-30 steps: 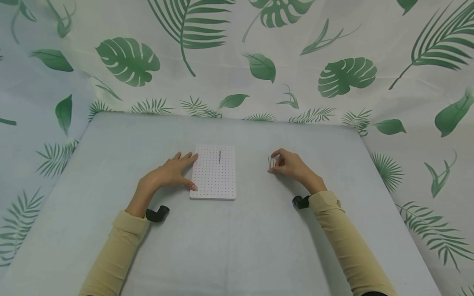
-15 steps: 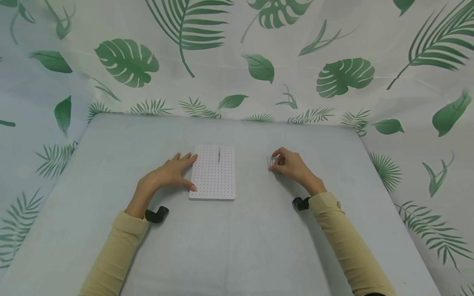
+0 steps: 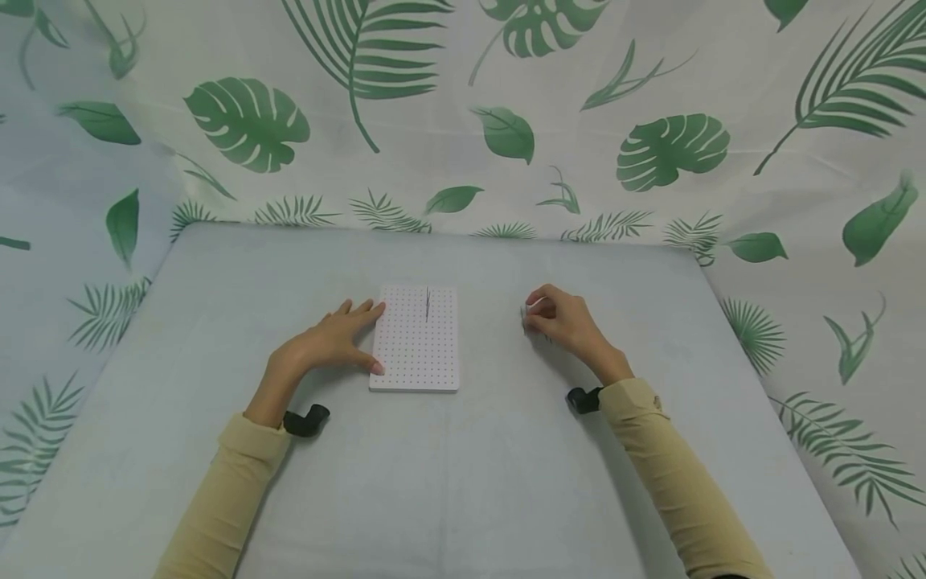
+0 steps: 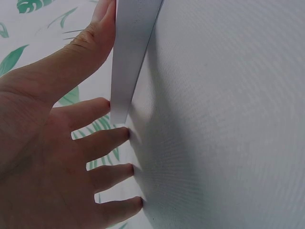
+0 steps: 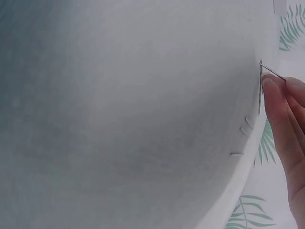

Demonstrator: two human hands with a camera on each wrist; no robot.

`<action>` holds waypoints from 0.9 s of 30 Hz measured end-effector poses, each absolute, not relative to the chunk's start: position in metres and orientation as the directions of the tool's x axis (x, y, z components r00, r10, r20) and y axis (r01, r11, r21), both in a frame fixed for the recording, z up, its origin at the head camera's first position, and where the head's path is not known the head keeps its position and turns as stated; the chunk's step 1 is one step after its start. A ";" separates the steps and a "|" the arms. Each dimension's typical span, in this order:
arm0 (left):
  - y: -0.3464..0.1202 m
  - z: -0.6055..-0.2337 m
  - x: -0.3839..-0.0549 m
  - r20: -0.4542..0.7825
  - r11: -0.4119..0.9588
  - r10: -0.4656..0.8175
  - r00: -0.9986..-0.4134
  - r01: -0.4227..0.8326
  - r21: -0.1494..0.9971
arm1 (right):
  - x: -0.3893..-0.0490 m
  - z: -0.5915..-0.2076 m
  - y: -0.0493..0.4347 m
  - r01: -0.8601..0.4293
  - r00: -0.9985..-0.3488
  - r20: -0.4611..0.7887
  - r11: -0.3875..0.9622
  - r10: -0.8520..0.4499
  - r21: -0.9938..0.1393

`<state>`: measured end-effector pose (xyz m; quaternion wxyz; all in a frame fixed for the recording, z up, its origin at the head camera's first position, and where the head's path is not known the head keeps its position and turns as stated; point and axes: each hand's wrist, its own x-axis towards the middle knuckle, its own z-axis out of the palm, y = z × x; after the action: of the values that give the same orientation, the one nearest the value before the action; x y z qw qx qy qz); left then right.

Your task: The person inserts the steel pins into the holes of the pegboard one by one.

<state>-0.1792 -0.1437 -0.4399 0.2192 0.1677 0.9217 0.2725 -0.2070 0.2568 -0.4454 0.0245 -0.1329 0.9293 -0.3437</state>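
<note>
My left hand (image 3: 325, 342) lies spread at the left edge of a white perforated board (image 3: 412, 362), thumb and index fingertip touching that edge; the left wrist view shows the other fingers reaching past the board's side wall (image 4: 131, 57) to the table. Thin dark metal pins (image 3: 428, 305) stand in the board's upper part. To the right of the board, my right hand (image 3: 567, 322) pinches a thin metal pin (image 5: 272, 71) between thumb and finger, close over the table. Another slender pin (image 5: 260, 98) shows right beside the thumb.
Several short metal pieces (image 5: 245, 131) lie on the table near the right hand. The pale table (image 3: 448, 482) extends around the board to a leaf-patterned cloth backdrop (image 3: 434, 161). Black wrist cameras (image 3: 307, 420) sit under both wrists.
My right hand has shifted slightly left and away from me, its fingers now nearer the pins, and small pieces show beneath it. My left hand and the board stay put.
</note>
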 end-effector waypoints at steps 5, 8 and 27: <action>-0.144 -0.440 -0.179 -0.312 0.796 0.428 -0.848 0.190 0.575 | -0.207 -0.445 0.253 -0.246 -0.960 0.067 0.703 -0.273 -0.667; -0.144 -0.441 -0.179 -0.312 0.796 0.428 -0.848 0.191 0.574 | -0.206 -0.444 0.250 -0.239 -0.962 0.070 0.690 -0.264 -0.683; -0.143 -0.437 -0.178 -0.326 0.800 0.428 -0.843 0.185 0.571 | -0.216 -0.446 0.231 -0.094 -0.959 -0.038 0.438 -0.282 -0.894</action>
<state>-0.1779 -0.1427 -0.4367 0.2255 0.1662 0.9214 0.2692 -0.2162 0.2305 -0.4459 0.0910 -0.1115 0.8430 -0.5183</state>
